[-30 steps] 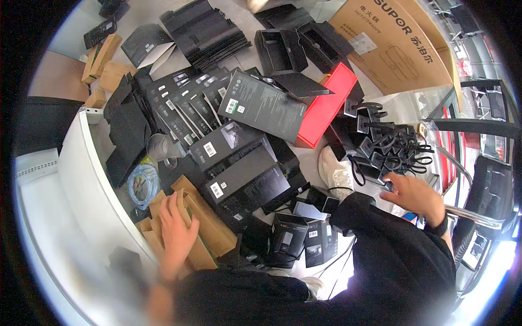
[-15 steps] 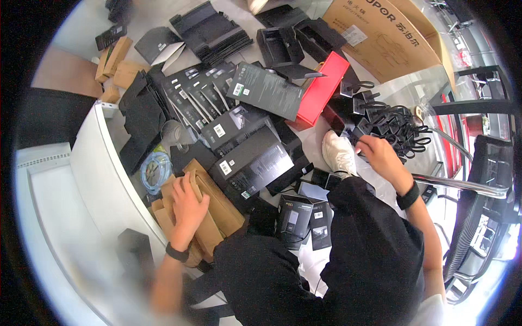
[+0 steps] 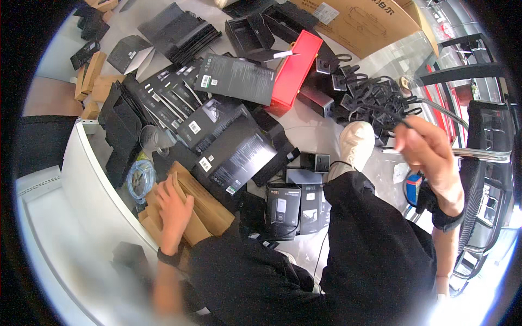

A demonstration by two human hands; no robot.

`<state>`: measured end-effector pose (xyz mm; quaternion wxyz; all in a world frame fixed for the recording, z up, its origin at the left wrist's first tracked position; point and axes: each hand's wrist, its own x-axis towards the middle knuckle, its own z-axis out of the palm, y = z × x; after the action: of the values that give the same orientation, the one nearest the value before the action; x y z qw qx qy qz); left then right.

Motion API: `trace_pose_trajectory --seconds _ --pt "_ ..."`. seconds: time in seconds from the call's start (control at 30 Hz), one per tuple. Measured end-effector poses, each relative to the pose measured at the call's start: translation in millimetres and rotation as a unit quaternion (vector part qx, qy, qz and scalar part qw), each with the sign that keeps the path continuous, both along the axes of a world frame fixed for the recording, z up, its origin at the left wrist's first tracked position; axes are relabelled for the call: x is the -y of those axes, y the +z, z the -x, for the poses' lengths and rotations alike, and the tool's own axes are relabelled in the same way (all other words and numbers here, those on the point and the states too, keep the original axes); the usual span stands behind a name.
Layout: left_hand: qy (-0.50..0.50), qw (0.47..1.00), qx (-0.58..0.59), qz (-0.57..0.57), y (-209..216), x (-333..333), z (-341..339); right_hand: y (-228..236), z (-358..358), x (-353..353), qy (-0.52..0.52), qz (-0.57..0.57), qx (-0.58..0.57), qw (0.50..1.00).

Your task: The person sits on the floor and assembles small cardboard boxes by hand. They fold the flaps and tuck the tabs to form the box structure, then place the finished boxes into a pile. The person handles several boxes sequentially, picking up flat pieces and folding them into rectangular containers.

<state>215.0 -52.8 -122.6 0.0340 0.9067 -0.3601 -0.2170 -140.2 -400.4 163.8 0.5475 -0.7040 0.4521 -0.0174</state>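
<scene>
My left hand (image 3: 173, 209) rests on flattened brown cardboard boxes (image 3: 204, 198) at the lower left, its fingers spread and thumb apart. On the right, my right hand (image 3: 432, 157) is raised and a little blurred, its fingers pinched round a black cord (image 3: 403, 123). That cord runs toward a heap of small black blocks with looped cords (image 3: 361, 100) beyond the hand; whether it joins one of them I cannot tell. Black printed boxes (image 3: 236, 157) lie in the middle, between my hands. My white shoe (image 3: 356, 144) stands beside the heap.
A red box (image 3: 296, 70) lies next to a dark flat box (image 3: 236, 79). Behind stands a large brown carton (image 3: 361, 22). A coiled blue cable (image 3: 141, 181) and a clear cup (image 3: 156, 140) sit near the white curved panel (image 3: 89, 163). A chair (image 3: 486, 130) stands at the right.
My right hand has moved right and nearer, away from the heap, drawing a black cord with it. My left hand stays on the cardboard. The whole view has shifted slightly.
</scene>
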Motion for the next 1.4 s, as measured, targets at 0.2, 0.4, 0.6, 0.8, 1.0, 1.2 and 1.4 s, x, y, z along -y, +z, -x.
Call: trace_pose_trajectory --seconds 0.2,0.4,0.6,0.8,1.0,1.2,1.4 --pt "0.044 0.998 -0.013 -0.038 11.3 1.0 5.4 -17.7 9.4 17.2 -0.136 0.127 0.065 0.98" --pt "0.043 0.999 -0.001 -0.032 2.2 -7.3 7.5 10.8 138.5 16.1 -0.43 0.26 0.15 0.852" --pt "-0.001 0.999 0.018 -0.037 -1.9 8.6 -0.1 55.5 315.1 -60.9 -0.399 0.171 -0.103 0.895" --pt "0.015 0.999 0.009 -0.029 -10.0 -5.8 0.6 9.1 364.2 -181.9 -0.389 0.031 -0.327 0.861" --pt "0.015 0.999 0.007 -0.045 -2.8 2.3 -0.5 -29.7 380.2 -260.1 -0.364 -0.029 -0.386 0.847" --pt "0.002 1.0 0.021 -0.011 -7.1 -8.5 0.5 -43.3 391.1 -291.0 -0.345 -0.023 -0.393 0.852" --pt "-0.038 0.997 0.058 0.029 -10.6 1.5 1.5 -34.5 412.6 -329.5 -0.357 -0.025 -0.404 0.842"
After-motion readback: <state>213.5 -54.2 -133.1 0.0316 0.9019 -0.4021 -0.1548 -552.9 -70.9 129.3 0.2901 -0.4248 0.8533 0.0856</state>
